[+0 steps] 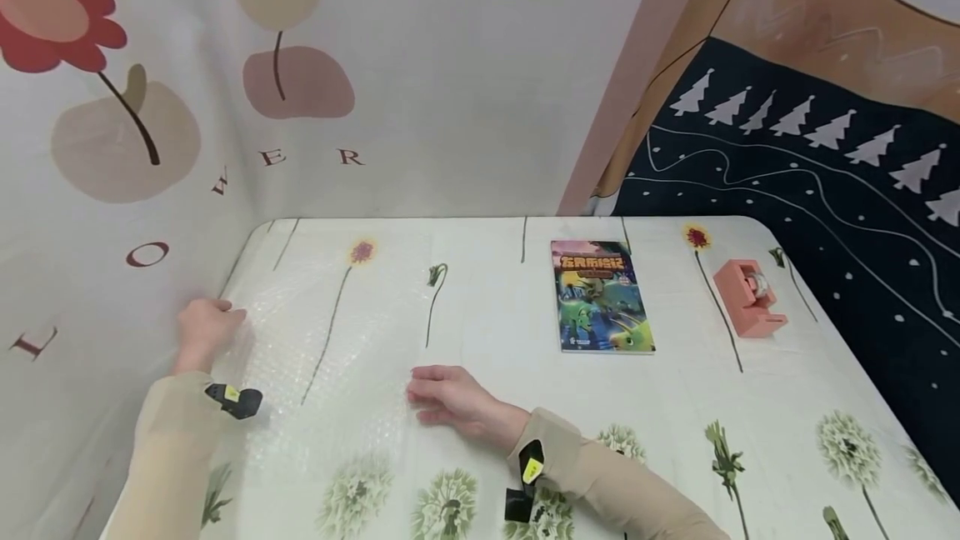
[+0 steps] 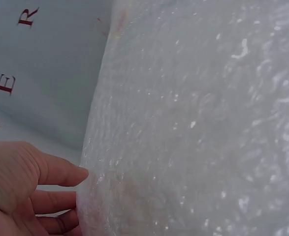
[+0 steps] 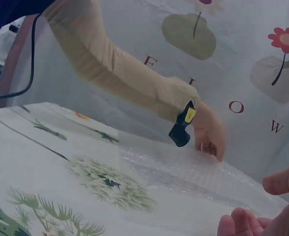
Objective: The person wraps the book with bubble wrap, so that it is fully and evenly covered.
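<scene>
A clear sheet of bubble wrap (image 1: 277, 340) lies over the left part of the table in the head view and fills most of the left wrist view. My left hand (image 1: 206, 330) pinches its left edge, thumb on the near face and fingers behind. At the sheet's right side rests my right hand (image 1: 457, 402), its fingers pointing left and loosely bent. In the right wrist view the right thumb (image 3: 278, 182) stands apart from the fingers (image 3: 240, 221), with a gap between them.
A colourful book (image 1: 603, 297) lies right of the middle. Farther right stands a pink tape dispenser (image 1: 750, 298) with a roll in it. The tablecloth (image 1: 495, 298) has printed flowers. A printed curtain (image 1: 450, 90) hangs along the left and back edges.
</scene>
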{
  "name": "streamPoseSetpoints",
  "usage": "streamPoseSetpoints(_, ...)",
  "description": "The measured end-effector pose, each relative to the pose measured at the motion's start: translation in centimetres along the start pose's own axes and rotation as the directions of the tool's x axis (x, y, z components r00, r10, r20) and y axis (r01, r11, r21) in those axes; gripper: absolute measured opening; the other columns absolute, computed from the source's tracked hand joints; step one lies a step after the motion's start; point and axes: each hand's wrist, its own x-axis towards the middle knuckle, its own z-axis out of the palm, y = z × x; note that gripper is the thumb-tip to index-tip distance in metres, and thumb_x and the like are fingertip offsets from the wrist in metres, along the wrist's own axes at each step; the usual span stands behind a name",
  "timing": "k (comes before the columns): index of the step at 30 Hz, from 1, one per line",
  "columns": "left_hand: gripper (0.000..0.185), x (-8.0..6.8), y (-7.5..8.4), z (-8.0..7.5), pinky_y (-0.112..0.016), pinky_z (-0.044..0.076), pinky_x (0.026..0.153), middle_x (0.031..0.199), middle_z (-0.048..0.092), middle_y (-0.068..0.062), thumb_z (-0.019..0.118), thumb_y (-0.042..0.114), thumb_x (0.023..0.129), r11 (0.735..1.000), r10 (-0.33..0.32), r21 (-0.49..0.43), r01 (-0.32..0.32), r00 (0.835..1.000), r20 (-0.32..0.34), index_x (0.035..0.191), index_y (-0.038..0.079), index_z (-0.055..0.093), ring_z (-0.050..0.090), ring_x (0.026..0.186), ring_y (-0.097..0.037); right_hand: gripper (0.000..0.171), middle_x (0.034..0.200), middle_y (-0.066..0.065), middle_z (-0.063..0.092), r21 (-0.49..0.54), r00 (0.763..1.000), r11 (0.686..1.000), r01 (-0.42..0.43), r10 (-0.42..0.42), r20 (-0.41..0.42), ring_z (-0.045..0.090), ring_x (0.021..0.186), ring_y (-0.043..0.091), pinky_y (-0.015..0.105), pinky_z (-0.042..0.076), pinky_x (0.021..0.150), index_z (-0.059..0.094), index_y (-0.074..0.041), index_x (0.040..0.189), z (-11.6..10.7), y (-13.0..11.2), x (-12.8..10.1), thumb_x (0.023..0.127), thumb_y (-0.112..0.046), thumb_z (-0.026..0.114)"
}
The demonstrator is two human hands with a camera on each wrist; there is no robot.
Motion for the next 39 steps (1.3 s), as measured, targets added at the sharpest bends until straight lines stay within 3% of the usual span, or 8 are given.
streamPoseSetpoints(5,0.048,-0.1,0.1,-0.4,-0.051,0.045,0.080,0.122,0.046,-0.040,0.050,0.017,0.091,0.997,0.016,-0.080,-0.015,1.000,0.011,0.120,-0.021,0.048,0.046,0.107,-0.050,0.030,0.085,0.001,0.060,-0.098,0.989,0.988,0.122,-0.129,-0.068,0.056,0.072,0.010,0.023,0.046,0.059,0.055,0.006,0.117,0.2,-0.2,0.2,0.090,-0.008,0.059)
streamPoseSetpoints(7,0.049,-0.2,0.2,-0.5,-0.042,0.048,0.071,0.121,0.047,-0.039,0.052,0.020,0.091,0.992,-0.001,-0.123,0.005,1.000,0.028,0.122,-0.019,0.048,0.050,0.101,-0.045,0.026,0.078,-0.001,0.057,-0.128,0.981,0.979,0.159,-0.171,-0.090,0.054,0.065,0.009,0.021,0.044,0.054,0.056,0.007,0.112,0.1,-0.3,0.3,0.090,-0.006,0.060)
streamPoseSetpoints(13,0.048,-0.9,1.0,-1.2,-0.021,0.047,0.056,0.110,0.053,-0.027,0.057,0.024,0.090,0.983,0.002,-0.182,0.007,0.999,0.051,0.119,-0.015,0.051,0.053,0.075,-0.014,0.016,0.071,-0.002,0.052,-0.188,0.956,0.953,0.238,-0.264,-0.128,0.050,0.057,0.007,0.018,0.042,0.050,0.057,0.006,0.101,-0.5,-0.5,0.6,0.087,-0.001,0.061)
streamPoseSetpoints(21,0.057,-1.2,0.9,-1.3,-0.020,0.051,0.062,0.115,0.051,-0.024,0.059,0.030,0.090,0.971,0.020,-0.239,0.007,0.993,0.113,0.124,-0.014,0.047,0.052,0.077,-0.009,0.013,0.069,-0.002,0.050,-0.283,0.938,0.922,0.264,-0.314,-0.146,0.047,0.053,0.007,0.018,0.042,0.048,0.057,0.007,0.096,-2.0,-0.7,0.6,0.085,0.003,0.061)
streamPoseSetpoints(29,0.059,-1.3,0.1,-1.0,-0.020,0.052,0.063,0.095,0.061,-0.002,0.059,0.041,0.090,0.937,0.038,-0.350,0.023,0.985,0.168,0.121,-0.009,0.053,0.056,0.079,-0.009,0.015,0.071,-0.001,0.051,-0.377,0.919,0.879,0.292,-0.367,-0.144,0.046,0.054,0.006,0.018,0.041,0.048,0.058,0.008,0.098,-4.2,-2.3,-0.3,0.084,0.003,0.061)
streamPoseSetpoints(34,0.066,-2.7,0.7,-0.9,-0.021,0.053,0.068,0.098,0.058,-0.001,0.055,0.040,0.093,0.925,0.076,-0.380,0.007,0.976,0.204,0.130,-0.013,0.042,0.056,0.078,-0.003,0.015,0.073,0.001,0.055,-0.438,0.910,0.851,0.291,-0.387,-0.147,0.048,0.055,0.006,0.018,0.043,0.048,0.060,0.006,0.099,-5.8,-3.5,-0.9,0.083,0.003,0.062)
streamPoseSetpoints(36,0.067,-3.4,1.0,-1.0,-0.023,0.054,0.071,0.098,0.057,0.001,0.052,0.038,0.094,0.920,0.128,-0.390,-0.026,0.963,0.237,0.132,-0.016,0.038,0.056,0.079,-0.002,0.016,0.074,0.002,0.056,-0.460,0.905,0.837,0.297,-0.400,-0.143,0.048,0.056,0.007,0.018,0.043,0.048,0.061,0.006,0.099,-6.5,-4.0,-1.1,0.084,0.003,0.061)
streamPoseSetpoints(39,0.056,-4.2,1.4,-1.0,-0.023,0.054,0.072,0.089,0.059,0.011,0.056,0.032,0.094,0.890,0.153,-0.456,-0.019,0.953,0.261,0.126,-0.013,0.045,0.058,0.078,-0.001,0.017,0.075,0.004,0.057,-0.489,0.898,0.818,0.303,-0.417,-0.141,0.047,0.056,0.007,0.018,0.042,0.048,0.062,0.006,0.100,-7.6,-4.7,-1.2,0.084,0.003,0.062)
